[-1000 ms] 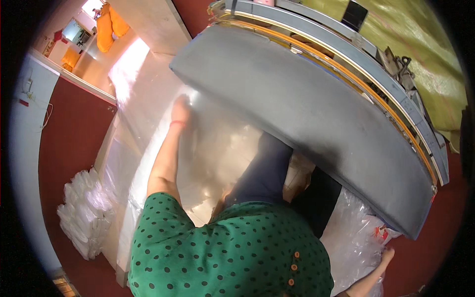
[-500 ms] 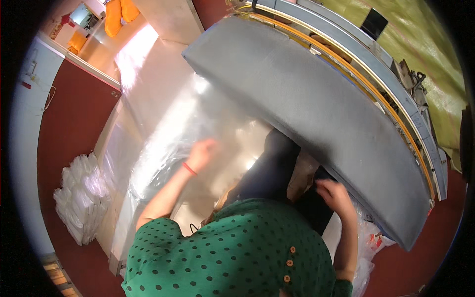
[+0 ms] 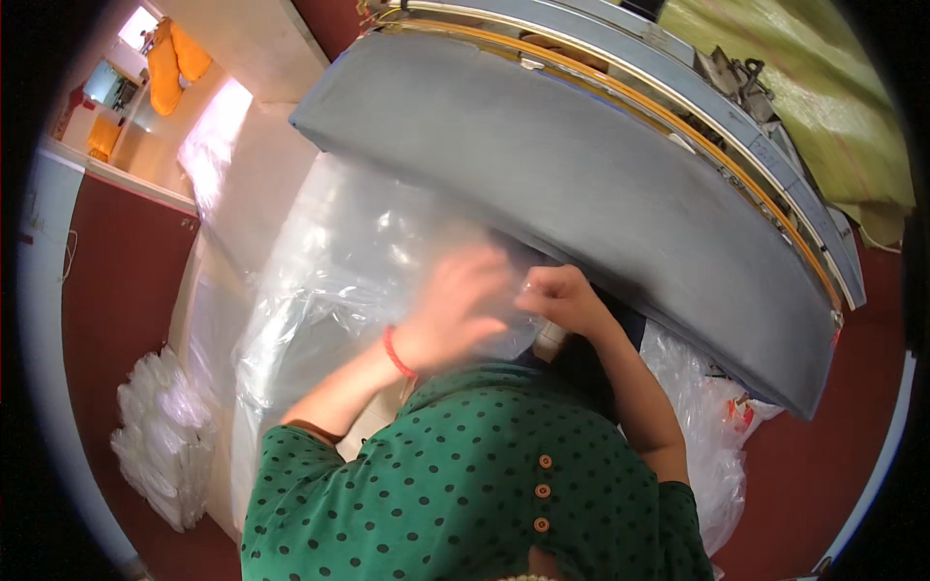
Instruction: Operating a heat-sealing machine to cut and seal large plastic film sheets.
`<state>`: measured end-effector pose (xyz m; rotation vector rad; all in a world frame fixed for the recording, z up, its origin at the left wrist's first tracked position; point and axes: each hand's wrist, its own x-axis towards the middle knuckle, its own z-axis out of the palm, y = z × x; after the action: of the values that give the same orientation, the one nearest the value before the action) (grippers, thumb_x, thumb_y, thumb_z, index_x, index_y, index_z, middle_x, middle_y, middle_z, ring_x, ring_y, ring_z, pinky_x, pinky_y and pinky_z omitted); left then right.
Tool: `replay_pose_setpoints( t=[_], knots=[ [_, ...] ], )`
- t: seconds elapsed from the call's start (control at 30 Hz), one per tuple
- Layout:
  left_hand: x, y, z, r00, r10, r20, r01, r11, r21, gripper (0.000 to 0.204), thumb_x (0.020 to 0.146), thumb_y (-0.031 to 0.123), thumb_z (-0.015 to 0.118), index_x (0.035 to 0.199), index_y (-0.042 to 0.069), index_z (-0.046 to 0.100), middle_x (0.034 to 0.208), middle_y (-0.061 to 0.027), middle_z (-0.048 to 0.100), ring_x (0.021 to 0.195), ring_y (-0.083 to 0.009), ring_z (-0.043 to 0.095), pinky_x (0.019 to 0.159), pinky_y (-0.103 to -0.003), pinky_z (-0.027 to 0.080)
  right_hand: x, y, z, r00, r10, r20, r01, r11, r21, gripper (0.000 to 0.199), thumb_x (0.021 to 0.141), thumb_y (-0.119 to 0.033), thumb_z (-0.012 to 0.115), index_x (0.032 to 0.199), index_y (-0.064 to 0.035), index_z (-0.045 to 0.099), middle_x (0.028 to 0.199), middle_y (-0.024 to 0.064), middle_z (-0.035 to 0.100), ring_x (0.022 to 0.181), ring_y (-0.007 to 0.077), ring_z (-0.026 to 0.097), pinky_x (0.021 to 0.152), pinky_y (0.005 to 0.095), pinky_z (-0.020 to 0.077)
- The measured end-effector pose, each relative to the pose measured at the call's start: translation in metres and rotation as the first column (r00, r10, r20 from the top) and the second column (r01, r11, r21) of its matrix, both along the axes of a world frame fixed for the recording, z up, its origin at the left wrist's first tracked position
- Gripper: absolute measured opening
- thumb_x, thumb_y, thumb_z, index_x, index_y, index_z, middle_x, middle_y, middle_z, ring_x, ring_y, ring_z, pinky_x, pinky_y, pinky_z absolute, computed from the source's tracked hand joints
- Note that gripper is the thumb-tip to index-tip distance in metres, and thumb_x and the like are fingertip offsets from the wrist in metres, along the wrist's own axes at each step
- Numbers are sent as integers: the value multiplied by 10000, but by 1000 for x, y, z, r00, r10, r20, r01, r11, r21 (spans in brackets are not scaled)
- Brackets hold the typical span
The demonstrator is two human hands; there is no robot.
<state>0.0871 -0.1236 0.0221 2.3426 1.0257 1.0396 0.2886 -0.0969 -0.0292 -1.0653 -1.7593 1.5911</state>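
Clear plastic film [image 3: 339, 252] lies over the surface left of my lap and reaches across to my hands. My right hand [image 3: 567, 300] is closed in a pinch on the edge of this film, just in front of the grey padded edge. My left hand [image 3: 455, 305], with a red band on its wrist, hovers over the film close to the right hand. It is blurred by motion; its thumb stands apart from its fingers and nothing shows in it. A long grey padded board [image 3: 562, 184] runs in front of both hands.
Behind the padded board is a machine with a metal rail [image 3: 736, 126] and an orange strip. A stack of folded clear plastic bags [image 3: 165, 441] sits at lower left. More crumpled plastic [image 3: 697, 426] hangs at right. A yellow-green woven sheet [image 3: 804, 107] covers the far right.
My right hand has moved left and up from beside my lap and now pinches the film. My left hand has come right toward it, and film now spreads over my lap. The view has shifted.
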Motion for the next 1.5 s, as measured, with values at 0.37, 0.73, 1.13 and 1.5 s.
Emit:
replay_pose_setpoints(
  t=[0.37,0.73,1.13,1.5],
  knots=[
    [30,64,94,970,-106,221,113,993,-20,79,756,43,534,810,-7,564,717,-102,558,620,-196,537,571,-282,433,55,-56,26,987,158,36,-157,987,-28,142,712,-143,636,808,-45,601,730,45,598,664,126,568,616,268,443],
    [-11,54,-26,597,-753,-277,508,622,-596,84,713,153,611,770,104,573,635,-76,553,583,-220,535,534,-324,407,464,-307,50,-406,-914,-4,557,-250,792,210,778,-38,484,948,-4,603,902,70,619,832,156,560,779,291,434],
    [-211,275,125,554,831,53,-738,461,493,196,815,167,492,829,3,598,727,-62,572,682,-158,536,643,-294,431,462,-185,46,-81,-940,332,575,228,785,129,755,-28,480,845,13,564,714,85,580,702,136,536,665,252,420],
    [-124,355,-77,696,647,-312,-635,757,153,624,804,428,497,1247,18,343,1217,-156,431,1120,-263,419,925,-335,325,561,-166,105,-40,-934,354,761,202,617,129,786,-134,533,729,-35,594,563,-9,514,524,65,465,489,219,371]
  ],
)
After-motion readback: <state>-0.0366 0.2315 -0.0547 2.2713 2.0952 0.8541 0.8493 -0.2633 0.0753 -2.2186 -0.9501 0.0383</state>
